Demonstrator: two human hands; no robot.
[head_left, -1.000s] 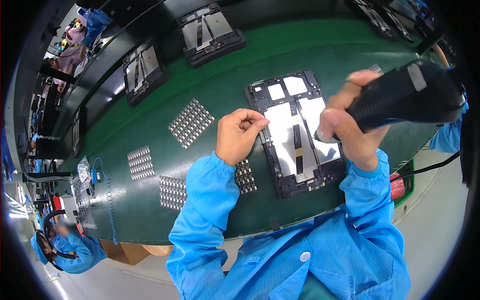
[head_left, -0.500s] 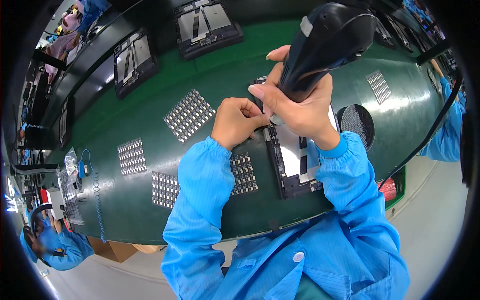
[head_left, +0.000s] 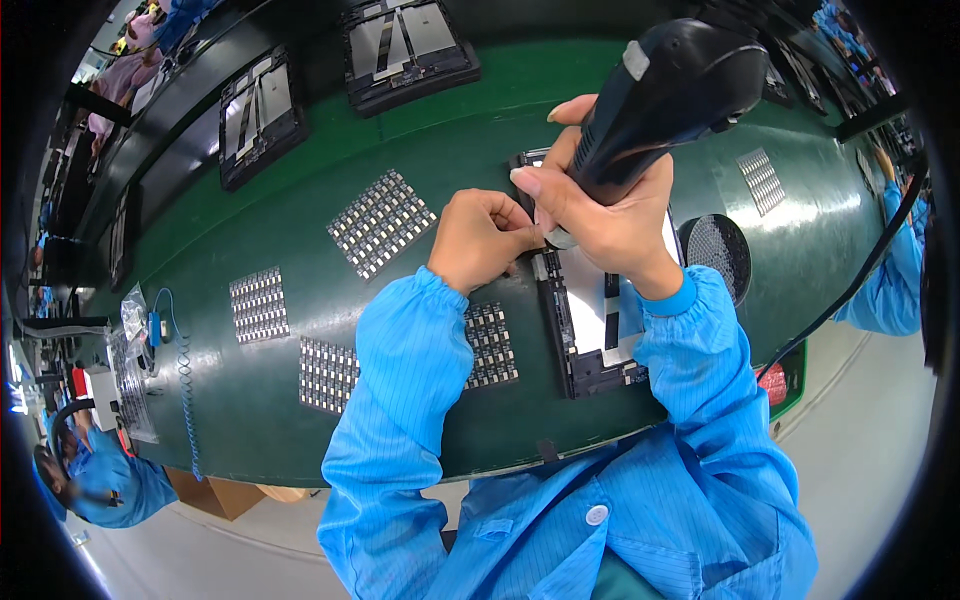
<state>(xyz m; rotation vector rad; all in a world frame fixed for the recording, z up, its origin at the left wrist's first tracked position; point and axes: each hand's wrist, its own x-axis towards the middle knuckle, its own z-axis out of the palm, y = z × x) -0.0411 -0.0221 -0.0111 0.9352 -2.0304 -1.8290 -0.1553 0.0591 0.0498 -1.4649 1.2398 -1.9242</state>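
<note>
Now lifted higher over the black tray (head_left: 585, 370), right hand (head_left: 610, 215) clenching black power screwdriver (head_left: 670, 90), left hand (head_left: 485, 240) pinching beside it.

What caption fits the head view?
Right hand presses electric screwdriver onto tablet frame; left hand steadies it.

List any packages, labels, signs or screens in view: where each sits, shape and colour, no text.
Cardboard box: brown, under the belt's near edge, lower left.
Clear plastic bag: crumpled, far left end of the green belt.
Red label: small, rectangular, on the belt's edge under the right sleeve.
Pale sticker: small grey rectangle on the black power screwdriver gripped by the right hand.
No lit screens or signs visible.
</note>
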